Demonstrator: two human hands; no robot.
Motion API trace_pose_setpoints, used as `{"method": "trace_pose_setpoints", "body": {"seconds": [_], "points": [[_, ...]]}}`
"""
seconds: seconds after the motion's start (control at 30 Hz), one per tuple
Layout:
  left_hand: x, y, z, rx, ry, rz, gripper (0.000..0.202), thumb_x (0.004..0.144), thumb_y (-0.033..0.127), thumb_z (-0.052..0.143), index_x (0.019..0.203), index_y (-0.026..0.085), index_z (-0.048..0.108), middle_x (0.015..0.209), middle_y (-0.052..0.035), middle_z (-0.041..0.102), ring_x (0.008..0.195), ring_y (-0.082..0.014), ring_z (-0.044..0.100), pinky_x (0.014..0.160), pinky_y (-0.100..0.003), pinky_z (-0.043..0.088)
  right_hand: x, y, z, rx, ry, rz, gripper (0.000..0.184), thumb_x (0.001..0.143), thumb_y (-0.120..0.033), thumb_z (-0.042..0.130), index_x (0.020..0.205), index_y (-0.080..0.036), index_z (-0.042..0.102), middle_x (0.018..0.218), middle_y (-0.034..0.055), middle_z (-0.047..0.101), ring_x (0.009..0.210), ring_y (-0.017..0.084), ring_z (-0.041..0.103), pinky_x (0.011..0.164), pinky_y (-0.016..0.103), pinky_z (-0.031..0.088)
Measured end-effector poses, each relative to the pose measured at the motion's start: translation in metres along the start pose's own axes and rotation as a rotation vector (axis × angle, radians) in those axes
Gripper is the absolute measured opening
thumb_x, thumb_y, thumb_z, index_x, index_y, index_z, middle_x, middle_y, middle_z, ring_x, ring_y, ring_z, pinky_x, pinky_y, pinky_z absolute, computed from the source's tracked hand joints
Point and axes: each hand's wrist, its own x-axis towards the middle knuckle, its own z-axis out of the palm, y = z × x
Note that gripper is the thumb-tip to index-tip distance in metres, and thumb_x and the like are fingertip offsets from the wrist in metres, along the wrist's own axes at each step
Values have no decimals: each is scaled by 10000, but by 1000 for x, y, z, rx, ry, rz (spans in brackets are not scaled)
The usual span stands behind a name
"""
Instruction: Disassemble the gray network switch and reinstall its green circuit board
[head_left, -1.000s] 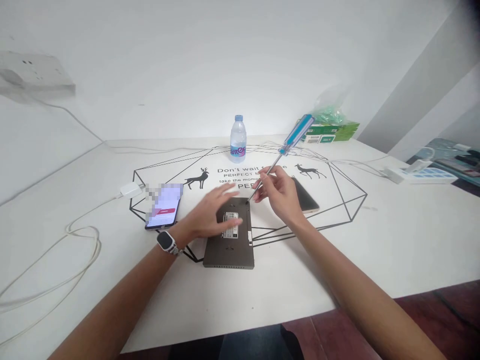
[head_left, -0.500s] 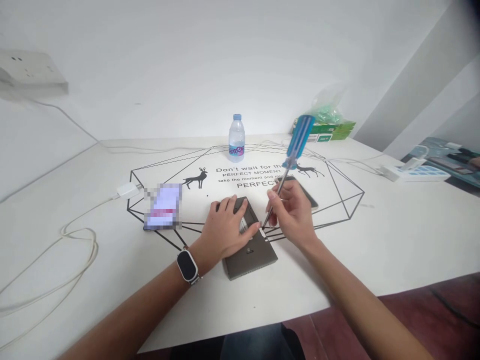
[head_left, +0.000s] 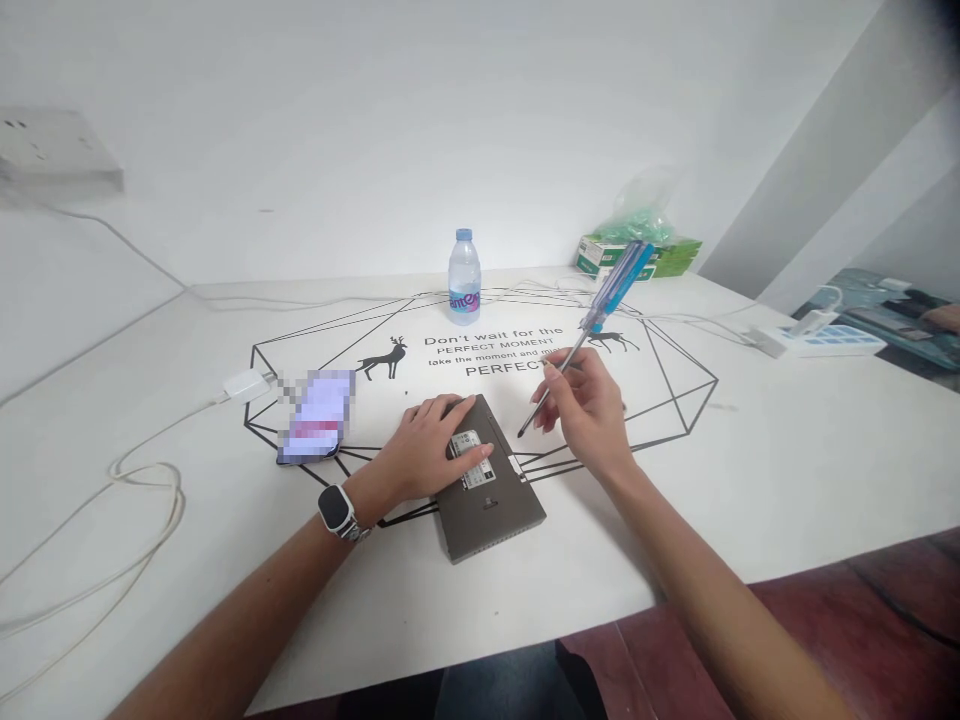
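A flat dark grey electronic box [head_left: 491, 530] with a white label lies on the white table. Across its far left part rests my left hand [head_left: 431, 445], fingers stretched toward the far edge and thumb over the label. My right hand [head_left: 589, 410] pinches the steel shaft of a screwdriver [head_left: 621, 285] with a clear blue handle. The handle leans up and to the right. Its tip points down just beyond the box's right edge, apart from the box. A small white piece shows on that edge.
A phone [head_left: 319, 415] with a blurred screen lies at left, by a white charger [head_left: 246, 385] and its looped cable [head_left: 176, 490]. A water bottle [head_left: 464, 278] stands at the back. Green boxes [head_left: 679, 257] and a white power strip [head_left: 825, 341] are at right.
The screwdriver's tip has come away from the box's right edge, and its handle leans further right. My left hand has slid left, uncovering the label. The view has shifted slightly.
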Motion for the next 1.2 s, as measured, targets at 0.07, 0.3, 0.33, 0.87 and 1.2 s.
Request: {"method": "trace_pose_setpoints", "body": {"seconds": [0.07, 0.3, 0.33, 0.87, 1.2], "points": [[0, 0, 1, 2, 1, -1, 748, 984, 709, 434, 1576, 252, 419, 1508, -144, 515, 1372, -361, 494, 1153, -554, 375, -1, -1, 0, -1, -5, -2, 276, 986, -498, 625, 1089, -256, 542, 697, -44, 656, 446, 121, 616, 416, 243, 504], [-1, -1, 3, 0, 3, 7, 743, 991, 706, 427, 1581, 255, 412, 1531, -149, 498, 1390, -359, 479, 1165, -562, 363, -4, 0, 1, -4, -34, 3, 277, 990, -491, 624, 1098, -249, 543, 692, -50, 646, 443, 112, 611, 424, 237, 499], [-1, -2, 4, 1, 4, 7, 743, 991, 705, 427, 1582, 256, 412, 1534, -150, 497, 1392, -359, 479, 1166, -565, 364, -4, 0, 1, -7, -35, 6, 280, 990, -491, 624, 1101, -248, 542, 693, -50, 646, 444, 112, 612, 425, 238, 499], [-8, 26, -6, 81, -160, 158, 747, 974, 746, 425, 1589, 322, 452, 1730, -147, 235, 1605, -417, 142, 1263, -698, 124, -4, 1, 1, -6, -44, 9, 278, 974, -492, 646, 1049, -246, 538, 693, -54, 644, 433, 100, 600, 428, 225, 489], [-3, 21, -11, -3, -84, 168, 534, 1048, 594, 426, 1466, 313, 603, 1664, -95, 407, 1561, -364, 318, 1270, -653, 204, -3, -2, 3, -9, -7, 22, 356, 901, -525, 733, 986, -242, 534, 671, -57, 632, 413, 117, 604, 374, 235, 475]]}}
